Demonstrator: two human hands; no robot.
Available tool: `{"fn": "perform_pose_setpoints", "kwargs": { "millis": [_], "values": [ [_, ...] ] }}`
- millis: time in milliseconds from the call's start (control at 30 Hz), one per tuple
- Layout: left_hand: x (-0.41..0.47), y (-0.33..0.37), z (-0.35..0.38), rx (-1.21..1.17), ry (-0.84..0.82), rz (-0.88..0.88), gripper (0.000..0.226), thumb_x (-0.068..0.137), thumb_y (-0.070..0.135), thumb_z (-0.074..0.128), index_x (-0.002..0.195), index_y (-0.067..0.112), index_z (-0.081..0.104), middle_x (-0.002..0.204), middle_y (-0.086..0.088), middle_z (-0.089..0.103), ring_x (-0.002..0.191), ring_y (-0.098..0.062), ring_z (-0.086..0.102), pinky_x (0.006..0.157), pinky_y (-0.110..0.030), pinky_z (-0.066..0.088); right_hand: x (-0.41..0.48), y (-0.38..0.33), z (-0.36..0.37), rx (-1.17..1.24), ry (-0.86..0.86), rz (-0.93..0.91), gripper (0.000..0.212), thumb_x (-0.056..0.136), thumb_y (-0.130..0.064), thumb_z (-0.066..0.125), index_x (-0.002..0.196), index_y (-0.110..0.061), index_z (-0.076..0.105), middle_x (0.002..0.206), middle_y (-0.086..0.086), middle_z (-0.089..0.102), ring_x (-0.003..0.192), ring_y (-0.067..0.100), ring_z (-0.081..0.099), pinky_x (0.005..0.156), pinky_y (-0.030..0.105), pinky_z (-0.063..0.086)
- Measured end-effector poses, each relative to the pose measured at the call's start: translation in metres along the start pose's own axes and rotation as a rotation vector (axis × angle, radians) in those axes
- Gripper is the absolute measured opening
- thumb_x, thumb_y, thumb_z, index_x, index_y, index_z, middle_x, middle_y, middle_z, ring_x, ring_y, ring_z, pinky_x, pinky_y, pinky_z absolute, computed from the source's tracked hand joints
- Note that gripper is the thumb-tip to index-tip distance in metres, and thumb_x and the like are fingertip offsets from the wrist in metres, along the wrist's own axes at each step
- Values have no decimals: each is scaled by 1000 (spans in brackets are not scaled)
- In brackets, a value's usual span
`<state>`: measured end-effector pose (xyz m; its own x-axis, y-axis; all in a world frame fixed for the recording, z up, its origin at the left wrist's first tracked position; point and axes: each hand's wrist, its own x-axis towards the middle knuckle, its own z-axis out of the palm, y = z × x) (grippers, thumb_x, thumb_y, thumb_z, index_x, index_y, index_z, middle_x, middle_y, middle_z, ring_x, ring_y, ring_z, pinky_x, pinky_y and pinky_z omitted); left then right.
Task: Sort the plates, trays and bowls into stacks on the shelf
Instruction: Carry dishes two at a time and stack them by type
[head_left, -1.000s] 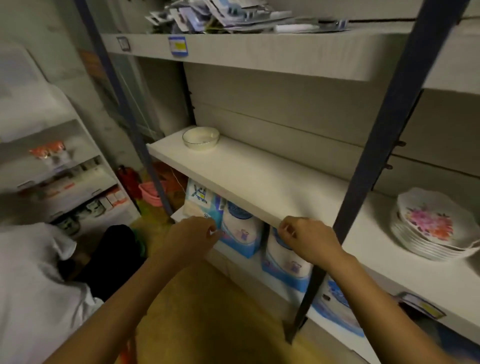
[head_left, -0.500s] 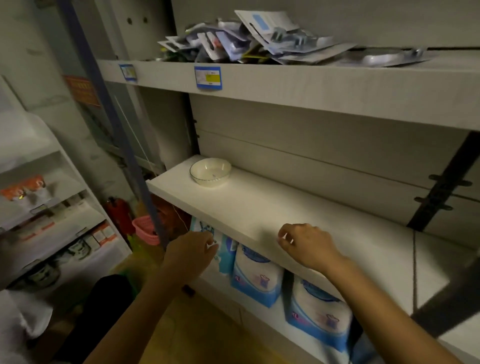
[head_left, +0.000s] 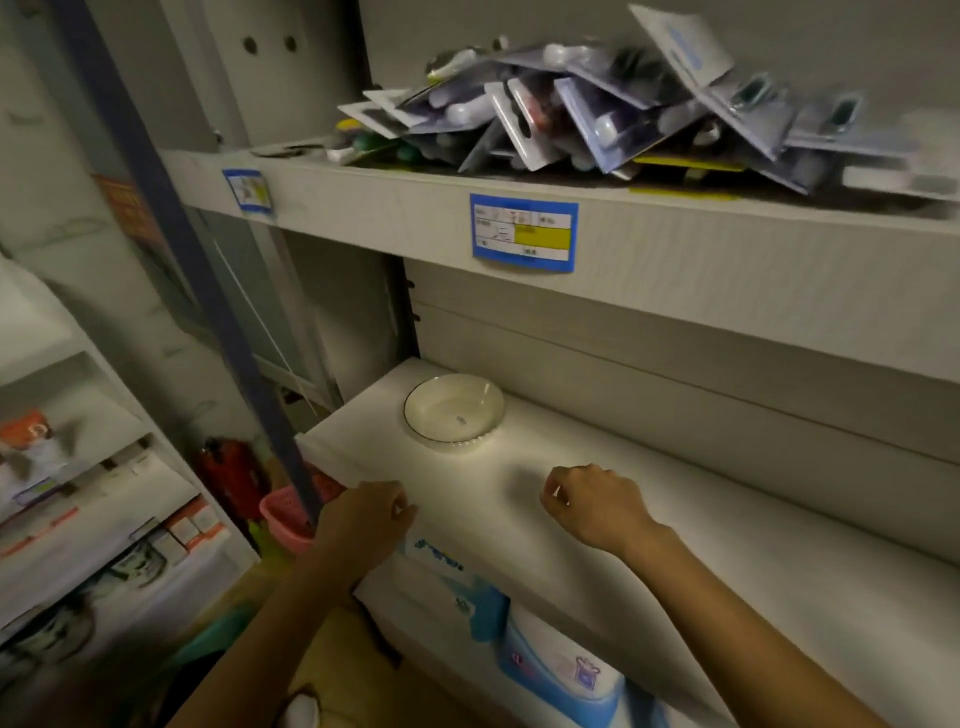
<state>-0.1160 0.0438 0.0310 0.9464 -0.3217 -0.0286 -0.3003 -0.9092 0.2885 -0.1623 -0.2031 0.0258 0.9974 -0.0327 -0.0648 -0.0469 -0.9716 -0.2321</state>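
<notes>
Both bare forearms reach forward from bottom of view. Left hand (head_left: 363, 522) curled in loose fist, back up, thumb tucked against forefinger. Right hand (head_left: 592, 506) curled the same, knuckles leading, wrist slightly bent. Hands well apart, both empty.

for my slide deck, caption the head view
Left hand and right hand, curled and empty, at the shelf edge near one white bowl.
</notes>
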Motion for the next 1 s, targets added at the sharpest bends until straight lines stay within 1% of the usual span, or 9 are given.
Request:
{"fn": "perform_pose_setpoints", "kwargs": {
  "millis": [100, 200, 267, 400, 500, 600, 700, 800, 1000],
  "values": [
    [30, -26, 4, -43, -54, 16, 26, 92, 34, 48, 67, 29, 44, 78, 4, 58, 77, -13, 59, 82, -25, 49, 27, -15, 5, -23, 5, 40, 37, 97, -39, 35, 110, -16, 61, 114, 7, 64, 102, 28, 61, 70, 30, 38],
    [62, -51, 6, 1, -91, 59, 20, 93, 35, 46, 76, 24, 52, 81, 5, 56, 78, -10, 56, 78, -19, 40, 55, -31, 12, -17, 16, 124, 41, 97, -40, 32, 108, -13, 62, 116, 9, 64, 105, 30, 59, 74, 32, 41],
    [82, -65, 7, 22, -122, 74, 24, 93, 36, 45, 71, 26, 46, 81, 4, 55, 77, -10, 53, 77, -19, 38, 77, -41, 19, -10, 9, 200, 46, 97, -43, 30, 109, -12, 62, 117, 9, 63, 107, 31, 59, 78, 33, 43],
    [120, -87, 3, 26, -163, 103, 19, 92, 34, 46, 82, 21, 54, 84, 4, 56, 83, -11, 54, 83, -25, 43, 120, -59, 28, 4, -33, 382, 54, 97, -50, 25, 106, -11, 63, 111, 8, 65, 101, 27, 61, 71, 30, 38],
    [146, -103, -3, 30, -170, 145, 27, 91, 33, 48, 66, 28, 44, 80, 3, 56, 78, -11, 53, 74, -22, 39, 149, -67, 30, 22, -60, 514, 57, 95, -54, 25, 110, -12, 62, 111, 7, 65, 103, 25, 61, 73, 29, 37],
    [170, -120, -3, -3, -203, 176, 31, 90, 31, 50, 60, 27, 43, 73, 1, 56, 72, -13, 54, 68, -22, 39, 171, -74, 36, 54, -98, 613, 54, 93, -55, 31, 113, -14, 60, 113, 5, 64, 108, 24, 59, 77, 30, 38],
    [192, -132, -1, -79, -235, 193, 31, 90, 29, 52, 61, 20, 51, 68, -4, 58, 69, -17, 55, 65, -26, 39, 184, -76, 41, 75, -110, 690, 41, 91, -45, 44, 112, -15, 62, 96, 4, 59, 106, 22, 60, 75, 27, 37],
    [209, -137, 0, -144, -229, 208, 31, 91, 27, 51, 74, 5, 63, 78, -14, 67, 74, -23, 60, 65, -28, 41, 190, -75, 43, 57, -109, 746, 31, 89, -33, 50, 113, -16, 61, 101, 3, 61, 105, 21, 60, 75, 26, 38],
    [236, -137, 4, -186, -271, 227, 35, 91, 29, 49, 81, 1, 66, 83, -16, 70, 77, -28, 64, 70, -34, 50, 192, -73, 38, 279, -121, 803, 31, 91, -34, 47, 102, -7, 60, 86, 4, 52, 79, 21, 49, 72, 27, 40]
  ]
}}
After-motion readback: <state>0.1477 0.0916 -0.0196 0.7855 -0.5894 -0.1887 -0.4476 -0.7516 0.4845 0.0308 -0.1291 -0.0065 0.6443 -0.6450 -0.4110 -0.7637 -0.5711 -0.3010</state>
